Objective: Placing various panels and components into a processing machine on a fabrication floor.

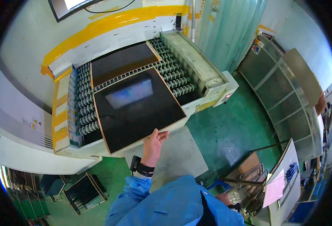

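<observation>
A flat black panel (139,113) with thin copper-coloured edges lies on the rollers of a conveyor machine, its near edge toward me. My left hand (154,146) is at the middle of that near edge, thumb and fingers closed on the rim. A dark band with a small device circles that wrist. Beyond lies a second black panel (122,62), also on the rollers. My right hand (223,198) hangs low by my right side, away from the panels. It is small and partly hidden by my blue sleeve, so its fingers cannot be made out.
White ridged rollers (169,71) show on both sides of the panels, inside the machine's pale frame (196,62). At right stand a metal-framed cabinet (282,94) and a leaning board with a pink sheet (274,190). A dark rack (85,194) stands on the green floor at lower left.
</observation>
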Demonstrator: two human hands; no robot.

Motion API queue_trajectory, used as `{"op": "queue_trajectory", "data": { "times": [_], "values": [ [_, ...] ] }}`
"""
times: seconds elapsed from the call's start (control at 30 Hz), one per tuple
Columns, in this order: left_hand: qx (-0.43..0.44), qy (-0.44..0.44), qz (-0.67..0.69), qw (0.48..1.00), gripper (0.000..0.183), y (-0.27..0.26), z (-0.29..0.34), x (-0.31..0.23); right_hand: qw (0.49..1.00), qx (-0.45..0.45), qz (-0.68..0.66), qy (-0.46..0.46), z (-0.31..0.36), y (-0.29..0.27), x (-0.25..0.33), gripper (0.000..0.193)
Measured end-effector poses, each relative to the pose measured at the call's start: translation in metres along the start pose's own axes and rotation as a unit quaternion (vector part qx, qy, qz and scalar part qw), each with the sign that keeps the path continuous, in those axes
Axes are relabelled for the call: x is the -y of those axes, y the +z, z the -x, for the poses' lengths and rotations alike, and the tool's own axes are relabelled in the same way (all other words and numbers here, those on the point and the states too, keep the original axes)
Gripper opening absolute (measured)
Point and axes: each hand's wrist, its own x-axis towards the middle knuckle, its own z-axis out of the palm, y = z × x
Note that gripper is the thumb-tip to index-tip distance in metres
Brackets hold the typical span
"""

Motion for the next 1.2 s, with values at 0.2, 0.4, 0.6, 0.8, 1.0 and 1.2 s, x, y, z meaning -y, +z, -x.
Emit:
{"op": "queue_trajectory", "data": {
  "times": [0.2, 0.4, 0.6, 0.8, 1.0, 1.2],
  "values": [
    [0.007, 0.009, 0.017, 1.000, 0.032, -0.012, -0.009, 0.004, 0.999, 0.029, 0.031, 0.002, -0.006, -0.014, 0.037, 0.024],
    [0.025, 0.039, -0.022, 0.999, 0.035, -0.003, -0.012, -0.004, 0.984, 0.091, 0.153, -0.015, -0.015, -0.013, 0.016, 0.022],
    [0.034, 0.046, -0.023, 0.998, 0.035, 0.002, -0.013, -0.005, 0.930, 0.050, 0.327, -0.160, -0.034, -0.005, -0.009, 0.015],
    [-0.023, 0.041, -0.070, 0.996, 0.036, -0.035, 0.033, 0.025, 0.905, 0.128, 0.298, -0.275, -0.096, -0.025, -0.017, 0.018],
    [-0.135, 0.022, -0.136, 0.981, 0.026, -0.075, 0.146, 0.124, 0.860, 0.194, 0.347, -0.319, -0.206, -0.034, -0.143, 0.017],
    [-0.335, -0.022, -0.032, 0.941, 0.028, -0.064, 0.283, 0.218, 0.742, 0.280, 0.427, -0.434, -0.346, -0.065, -0.089, 0.018]
  ]
}}
